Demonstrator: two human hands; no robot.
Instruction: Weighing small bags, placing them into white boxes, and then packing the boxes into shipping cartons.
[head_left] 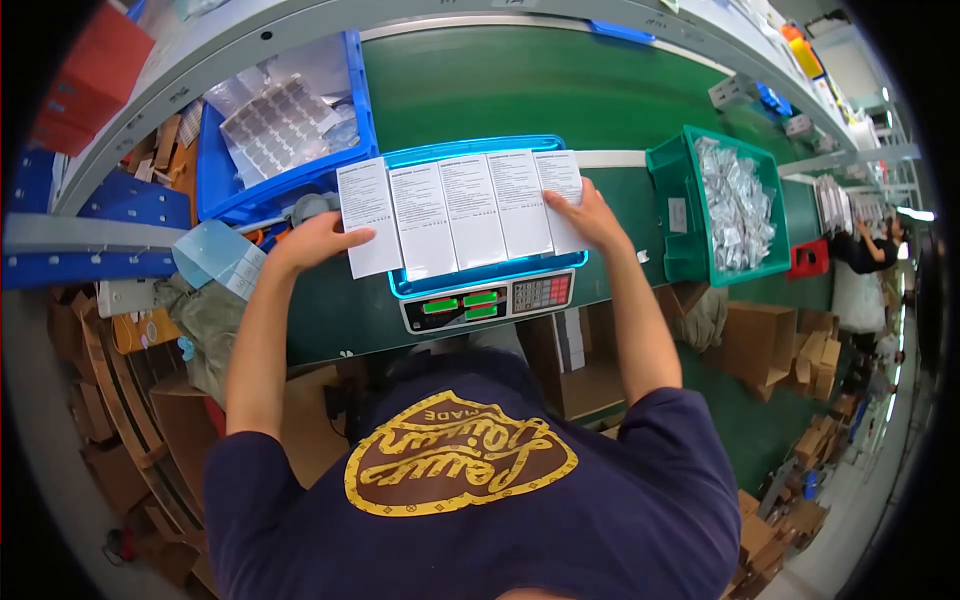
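A row of several white printed leaflets [458, 212] lies spread side by side over a blue tray [500, 272] that sits on a grey weighing scale [487, 301]. My left hand [318, 240] grips the leftmost leaflet at its lower edge. My right hand [590, 215] rests with spread fingers on the rightmost leaflet, pressing it down. The scale stands on a green conveyor belt [540, 85] right in front of me.
A blue bin [215, 185] with clear blister sheets stands at the upper left. A green bin [668, 200] of silver foil packets is at the right. Cardboard boxes [760, 340] pile under the belt. Another person [870, 245] works far right.
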